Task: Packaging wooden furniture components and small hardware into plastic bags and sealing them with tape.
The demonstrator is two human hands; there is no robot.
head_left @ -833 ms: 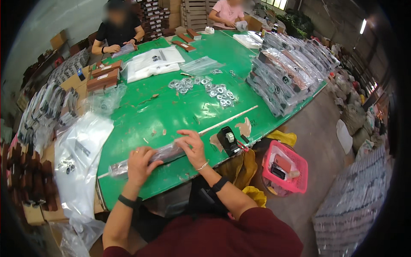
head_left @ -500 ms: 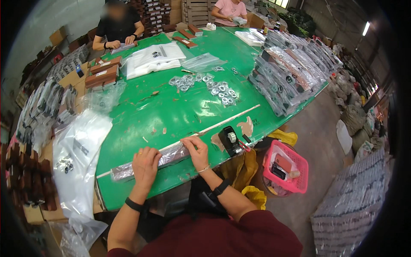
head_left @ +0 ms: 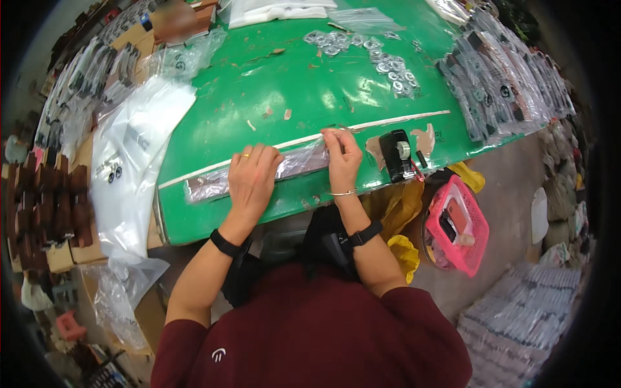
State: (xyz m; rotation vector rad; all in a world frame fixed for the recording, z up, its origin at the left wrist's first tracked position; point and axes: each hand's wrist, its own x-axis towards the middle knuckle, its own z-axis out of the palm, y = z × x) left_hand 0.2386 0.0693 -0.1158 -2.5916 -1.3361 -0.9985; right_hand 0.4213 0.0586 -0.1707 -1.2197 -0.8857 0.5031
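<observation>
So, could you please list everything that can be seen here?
Table: one, green, centre
Packet: one, brown in clear film, near edge
Strip: one, white, behind packet
Tape dispenser: one, black, table's near right
Rings: many, silver, table's far part
Sheets: one stack, white, top edge
Bags: count unclear, clear, right of sheets
Wrapped packs: many, grey-brown, both sides, lower right
Plastic sheet: one, white, table's left
Blocks: many, brown, left edge
Basket: one, pink, lower right
Fabric: count unclear, yellow, beside basket
Wristbands: two, black, both wrists
Shirt: one, maroon, bottom
Left hand: one, bare, on packet
Right hand: one, bare, packet's right end
</observation>
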